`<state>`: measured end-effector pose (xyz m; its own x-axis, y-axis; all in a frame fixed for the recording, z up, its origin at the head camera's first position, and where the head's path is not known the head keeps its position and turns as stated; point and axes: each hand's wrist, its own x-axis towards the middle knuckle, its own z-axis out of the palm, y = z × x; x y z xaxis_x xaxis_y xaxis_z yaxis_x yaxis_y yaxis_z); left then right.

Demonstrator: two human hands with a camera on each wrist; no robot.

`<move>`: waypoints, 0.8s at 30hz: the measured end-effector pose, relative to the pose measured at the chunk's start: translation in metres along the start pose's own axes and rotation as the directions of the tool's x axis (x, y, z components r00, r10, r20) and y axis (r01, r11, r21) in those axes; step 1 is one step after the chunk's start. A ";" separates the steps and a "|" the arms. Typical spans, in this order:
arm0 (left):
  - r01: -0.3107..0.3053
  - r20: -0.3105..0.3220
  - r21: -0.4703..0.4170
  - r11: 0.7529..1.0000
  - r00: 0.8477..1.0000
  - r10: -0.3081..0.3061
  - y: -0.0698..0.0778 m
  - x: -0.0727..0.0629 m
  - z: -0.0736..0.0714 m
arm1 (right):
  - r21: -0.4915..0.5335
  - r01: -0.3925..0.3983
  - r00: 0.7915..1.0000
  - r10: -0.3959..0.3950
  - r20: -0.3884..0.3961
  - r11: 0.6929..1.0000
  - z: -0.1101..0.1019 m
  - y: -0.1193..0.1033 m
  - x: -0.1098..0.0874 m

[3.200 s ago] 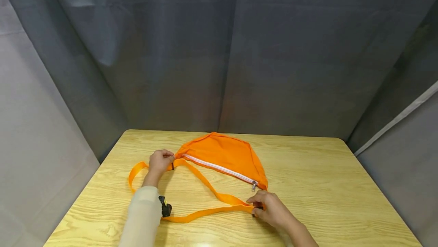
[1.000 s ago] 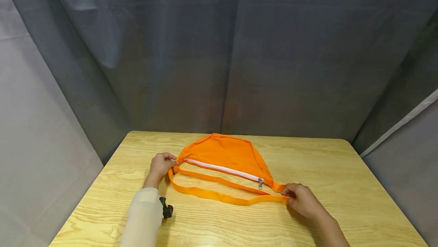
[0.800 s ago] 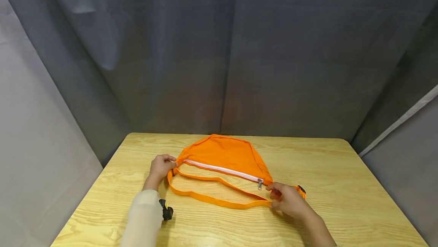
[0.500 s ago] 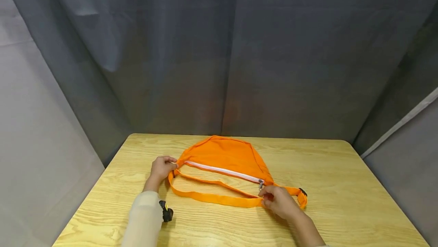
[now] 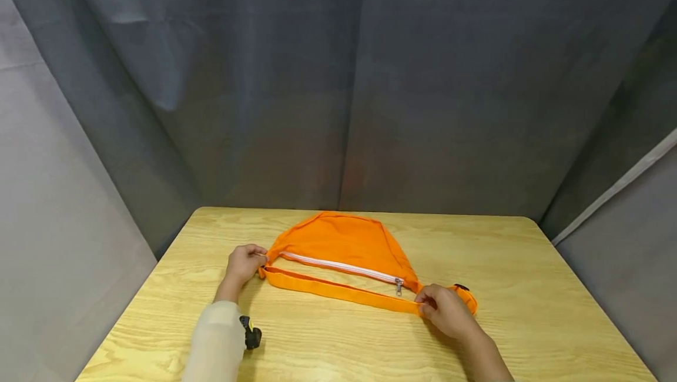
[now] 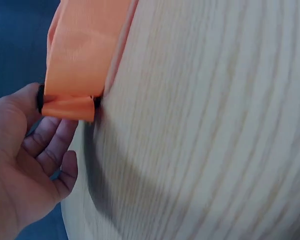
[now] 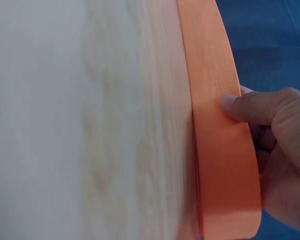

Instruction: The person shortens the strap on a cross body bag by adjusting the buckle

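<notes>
An orange waist bag (image 5: pixel 344 238) lies on the table, its white zipper (image 5: pixel 338 264) facing me and the metal zipper pull (image 5: pixel 399 287) at the right end. My left hand (image 5: pixel 244 262) pinches the bag's left end, where the strap (image 6: pixel 82 55) folds through a black slider (image 6: pixel 40 98). With thumb on top and fingers beneath, my right hand (image 7: pixel 285 135) pinches the doubled orange strap (image 7: pixel 222 155) near the bag's right corner. Between both hands the strap (image 5: pixel 344 292) runs nearly straight below the zipper. Beyond the right hand is a strap loop (image 5: pixel 468 300) with a black fitting (image 5: pixel 461 287).
The wooden table (image 5: pixel 529 311) has rounded far corners. Dark grey curtain (image 5: pixel 449 88) hangs behind it, and lighter cloth panels (image 5: pixel 63 205) flank both sides. A small black device (image 5: pixel 252 335) sits on the left wrist.
The loose strap at left was drawn rightward and now lies along the zipper. My right hand slid left along it, then slightly right, pulling it straighter. My left hand stays at the bag's left end.
</notes>
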<state>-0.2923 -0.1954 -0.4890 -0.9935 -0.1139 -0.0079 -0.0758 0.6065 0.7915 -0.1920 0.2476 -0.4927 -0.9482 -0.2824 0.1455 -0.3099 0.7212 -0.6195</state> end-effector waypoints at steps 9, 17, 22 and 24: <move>-0.155 -0.039 0.069 0.986 0.987 0.158 0.013 -0.015 0.019 | -0.198 -0.029 0.986 -0.005 -0.169 0.980 0.020 -0.023 -0.003; -0.238 0.064 0.147 0.960 0.971 0.231 0.014 -0.017 0.032 | -0.254 -0.111 0.991 0.087 -0.104 0.961 0.028 -0.031 0.001; -0.249 0.060 0.138 0.959 0.968 0.243 0.014 -0.023 0.035 | -0.242 -0.119 0.993 0.108 -0.056 0.963 0.026 -0.026 0.003; -0.262 0.062 0.111 0.959 0.965 0.257 0.015 -0.027 0.037 | -0.236 -0.109 0.994 0.100 -0.049 0.966 0.022 -0.022 0.005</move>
<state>-0.2699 -0.1544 -0.4997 -0.9830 0.0945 0.1577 0.1783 0.6985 0.6930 -0.1887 0.2163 -0.4955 -0.9767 -0.1772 0.1207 -0.2124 0.8767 -0.4317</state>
